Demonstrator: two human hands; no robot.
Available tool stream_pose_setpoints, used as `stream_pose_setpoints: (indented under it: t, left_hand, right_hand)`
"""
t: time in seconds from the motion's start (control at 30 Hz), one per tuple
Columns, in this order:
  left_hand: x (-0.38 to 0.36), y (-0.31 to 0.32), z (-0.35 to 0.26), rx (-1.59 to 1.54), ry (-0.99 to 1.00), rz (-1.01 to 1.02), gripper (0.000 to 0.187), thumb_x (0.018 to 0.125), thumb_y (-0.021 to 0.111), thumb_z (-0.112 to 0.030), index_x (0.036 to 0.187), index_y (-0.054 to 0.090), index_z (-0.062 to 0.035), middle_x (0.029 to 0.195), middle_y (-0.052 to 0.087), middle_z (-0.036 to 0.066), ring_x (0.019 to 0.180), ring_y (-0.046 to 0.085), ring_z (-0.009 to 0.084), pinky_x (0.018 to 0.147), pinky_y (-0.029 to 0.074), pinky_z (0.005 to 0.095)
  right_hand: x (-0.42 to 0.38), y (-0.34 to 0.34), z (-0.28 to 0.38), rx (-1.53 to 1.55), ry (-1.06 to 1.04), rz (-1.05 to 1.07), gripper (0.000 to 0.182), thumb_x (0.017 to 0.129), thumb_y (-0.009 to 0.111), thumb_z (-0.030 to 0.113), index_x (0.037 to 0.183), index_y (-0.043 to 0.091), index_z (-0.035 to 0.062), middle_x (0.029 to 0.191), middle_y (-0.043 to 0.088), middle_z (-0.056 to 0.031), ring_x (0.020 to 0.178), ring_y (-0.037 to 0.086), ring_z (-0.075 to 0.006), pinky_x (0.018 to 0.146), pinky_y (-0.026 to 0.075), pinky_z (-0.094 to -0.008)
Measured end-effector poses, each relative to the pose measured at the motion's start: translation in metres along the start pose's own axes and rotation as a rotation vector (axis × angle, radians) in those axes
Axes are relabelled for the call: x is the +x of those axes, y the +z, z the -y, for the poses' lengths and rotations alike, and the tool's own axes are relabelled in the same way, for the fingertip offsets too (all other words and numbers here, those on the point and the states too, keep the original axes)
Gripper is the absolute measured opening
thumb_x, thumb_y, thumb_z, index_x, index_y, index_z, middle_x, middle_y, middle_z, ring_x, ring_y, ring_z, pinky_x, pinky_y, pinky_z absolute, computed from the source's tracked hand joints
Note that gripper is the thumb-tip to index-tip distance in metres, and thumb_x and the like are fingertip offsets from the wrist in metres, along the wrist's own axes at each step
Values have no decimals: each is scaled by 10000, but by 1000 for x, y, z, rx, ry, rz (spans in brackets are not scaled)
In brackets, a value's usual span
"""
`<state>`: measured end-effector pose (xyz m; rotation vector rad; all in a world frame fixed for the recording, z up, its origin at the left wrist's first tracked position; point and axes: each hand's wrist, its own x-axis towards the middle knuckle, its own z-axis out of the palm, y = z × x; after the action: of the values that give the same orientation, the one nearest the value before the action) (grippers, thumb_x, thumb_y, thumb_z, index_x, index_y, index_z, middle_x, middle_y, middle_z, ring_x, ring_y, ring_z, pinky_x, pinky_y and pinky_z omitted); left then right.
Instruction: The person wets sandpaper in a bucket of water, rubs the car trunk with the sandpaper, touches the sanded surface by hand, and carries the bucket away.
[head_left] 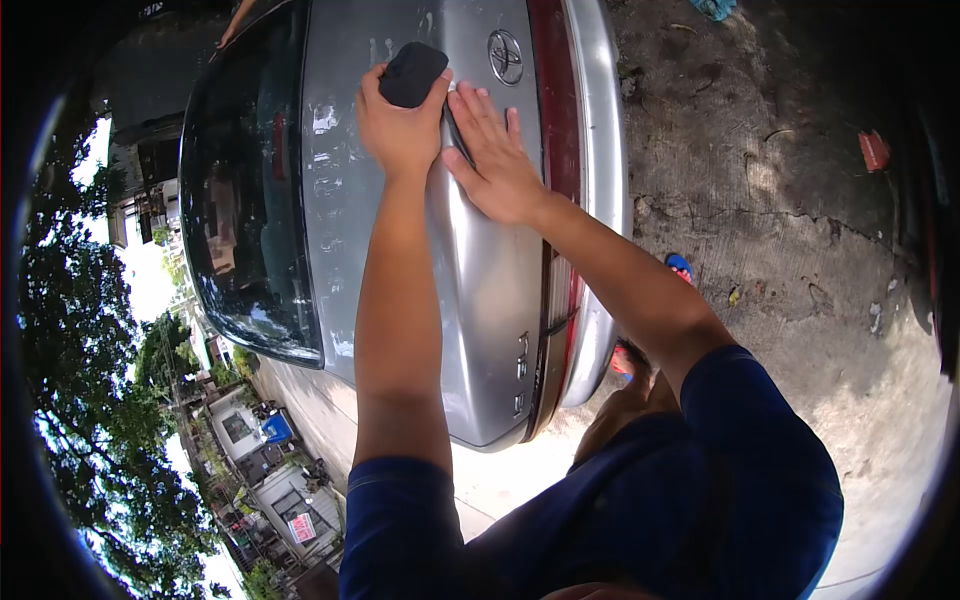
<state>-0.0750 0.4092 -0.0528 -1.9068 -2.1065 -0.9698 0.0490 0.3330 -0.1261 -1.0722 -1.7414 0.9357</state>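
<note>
A silver car's trunk lid (480,330) fills the middle of the head view, with a round emblem (505,57) near its rear edge. My left hand (400,130) grips a black block (414,75) with rounded corners, pressed against the lid; its underside is hidden. Beside it, my right hand (490,150) lies flat on the lid with fingers stretched out, holding nothing. Whitish smears (325,120) mark the paint between the block and the rear window (250,200).
Another person's arm (238,22) reaches in at the top left, by the window. The rear bumper (600,200) borders concrete ground (740,190), where a reddish piece (873,151) lies. A foot in a blue sandal (679,265) shows near the bumper. Trees and houses stand leftward.
</note>
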Motion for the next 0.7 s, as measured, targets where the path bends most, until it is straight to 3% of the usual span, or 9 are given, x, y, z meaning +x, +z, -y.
stream_pose_setpoints:
  t: [0.1, 0.2, 0.23, 0.3, 0.4, 0.43, 0.53, 0.6, 0.7]
  left_hand:
    - [11, -1, 2, 10, -36, 72, 794, 703, 946, -570, 1232, 661, -52, 1182, 715, 167, 1092, 704, 384, 921, 560, 494]
    - [26, 4, -2, 77, -58, 118, 747, 692, 945, -584, 1146, 691, -49, 1096, 756, 152, 1010, 736, 376, 877, 578, 499]
    - [29, 7, -7, 44, -3, 132, 731, 688, 953, -568, 1134, 698, -48, 1072, 760, 147, 984, 741, 371, 862, 583, 488]
    - [30, 9, -18, -14, 97, 172, 701, 680, 969, -536, 1109, 712, -45, 1024, 767, 137, 931, 752, 361, 832, 593, 466]
    - [26, 19, -13, -285, 327, 136, 654, 676, 993, -467, 1088, 726, -35, 981, 773, 125, 878, 760, 328, 812, 599, 429]
    - [30, 24, -10, -294, 223, 77, 657, 671, 1001, -453, 1096, 727, -34, 991, 774, 126, 887, 760, 318, 821, 598, 426]
    - [37, 27, -13, -247, -60, -72, 705, 662, 1023, -451, 1121, 721, -9, 1021, 776, 142, 929, 761, 299, 865, 597, 428]
    - [43, 31, -10, -243, -130, -143, 739, 666, 1025, -456, 1140, 708, 14, 1029, 774, 154, 940, 760, 305, 876, 597, 425]
    - [46, 39, 0, -287, -121, -167, 769, 689, 1021, -450, 1166, 685, 50, 1048, 766, 163, 955, 752, 294, 896, 595, 403]
  right_hand:
    - [-27, 6, 14, 20, 24, 3, 764, 1152, 355, 454, 1730, 112, 17, 1810, 77, -210, 1675, 51, -399, 1315, 67, -641]
    - [-161, 27, 38, 46, 30, 363, 811, 1140, 394, 443, 1713, 76, -35, 1801, 12, -249, 1671, -33, -432, 1323, 29, -631]
    - [-194, 35, 38, 93, 16, 387, 834, 1131, 413, 448, 1708, 70, -48, 1799, -5, -255, 1670, -48, -432, 1323, 14, -631]
    - [-161, 30, 33, 95, 67, 298, 815, 1139, 396, 441, 1707, 76, -48, 1796, 13, -265, 1668, -25, -446, 1318, 28, -641]
    - [-19, 10, -7, 57, 28, -17, 761, 1144, 406, 411, 1698, 163, -51, 1783, 83, -286, 1658, 62, -468, 1307, 50, -654]
    - [12, 2, -18, 35, 24, -70, 743, 1144, 416, 399, 1693, 197, -51, 1779, 111, -291, 1652, 96, -476, 1303, 59, -659]
    - [3, -2, -10, 64, 85, -132, 741, 1126, 458, 387, 1684, 244, -51, 1775, 143, -287, 1647, 133, -480, 1298, 88, -667]
    - [-74, 8, 7, 117, 104, 38, 763, 1112, 483, 389, 1684, 242, -54, 1774, 149, -288, 1644, 152, -481, 1289, 123, -675]
    - [-89, 11, 8, 140, 103, 118, 776, 1105, 487, 399, 1685, 241, -53, 1773, 151, -289, 1641, 171, -482, 1283, 141, -681]
